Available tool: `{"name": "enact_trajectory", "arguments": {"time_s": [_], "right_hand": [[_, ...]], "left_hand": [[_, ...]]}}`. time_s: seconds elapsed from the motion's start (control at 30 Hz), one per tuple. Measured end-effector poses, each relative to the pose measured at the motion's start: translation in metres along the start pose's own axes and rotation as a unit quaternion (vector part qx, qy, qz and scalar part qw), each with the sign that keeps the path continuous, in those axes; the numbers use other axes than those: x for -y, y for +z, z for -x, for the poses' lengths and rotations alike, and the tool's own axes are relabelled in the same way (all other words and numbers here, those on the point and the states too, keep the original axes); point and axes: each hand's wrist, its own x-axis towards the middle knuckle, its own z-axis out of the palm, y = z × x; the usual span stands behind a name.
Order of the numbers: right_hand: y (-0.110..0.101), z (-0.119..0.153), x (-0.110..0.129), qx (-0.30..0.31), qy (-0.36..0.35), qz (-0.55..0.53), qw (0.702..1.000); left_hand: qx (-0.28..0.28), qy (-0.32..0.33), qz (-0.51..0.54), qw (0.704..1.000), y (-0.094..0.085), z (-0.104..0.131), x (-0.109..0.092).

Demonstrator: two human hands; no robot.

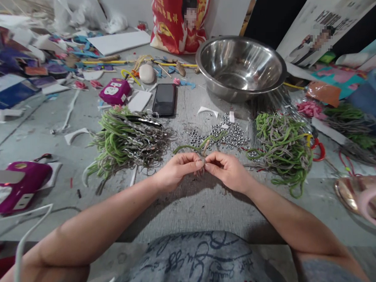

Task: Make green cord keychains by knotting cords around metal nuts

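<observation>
My left hand point(181, 167) and my right hand point(225, 169) meet fingertip to fingertip above the table. Both pinch a green and grey cord point(187, 148), whose ends stick out beyond the fingers; the pinched part is mostly hidden. Just past the fingertips lie many small silver beads point(227, 134). To the left of my left hand is a heap of green and grey cords point(126, 141) tangled with shiny silvery strands. On the right, past my right hand, lies another bundle of green and grey cords point(283, 144).
A steel bowl point(242, 69) stands at the back, with a black phone point(164, 100) left of it. Red-handled scissors point(319, 149) lie by the right bundle. Purple boxes point(115, 91) and paper scraps cover the left side. A white cable point(24, 238) runs near my left forearm.
</observation>
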Motion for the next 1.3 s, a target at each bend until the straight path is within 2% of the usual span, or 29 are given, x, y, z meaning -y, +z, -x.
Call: {"name": "enact_trajectory", "arguments": {"time_s": [0.13,0.37,0.6,0.83,1.07,1.17,1.3], "right_hand": [[-0.003,0.000,-0.002,0.009,0.015,-0.037,0.999],[-0.008,-0.003,-0.009,0.067,0.112,-0.144,0.981],[0.000,-0.002,-0.009,0.123,0.172,-0.219,0.952],[0.012,-0.002,-0.011,0.118,0.210,-0.314,0.918],[0.015,-0.004,-0.011,0.127,0.236,-0.364,0.892],[0.018,-0.004,-0.011,0.122,0.235,-0.375,0.889],[0.017,-0.004,-0.010,0.089,0.217,-0.368,0.900]], "left_hand": [[0.034,-0.001,0.066,0.997,-0.001,-0.001,-0.004],[0.065,-0.004,0.159,0.985,-0.006,-0.001,-0.010],[0.030,0.026,0.187,0.981,-0.004,-0.002,-0.010],[-0.052,0.067,0.166,0.983,0.003,-0.003,-0.005],[-0.052,0.061,0.135,0.988,0.007,-0.001,-0.001],[-0.051,0.077,0.116,0.989,0.007,-0.001,0.002],[-0.069,0.114,0.093,0.987,0.005,-0.003,0.004]]}}
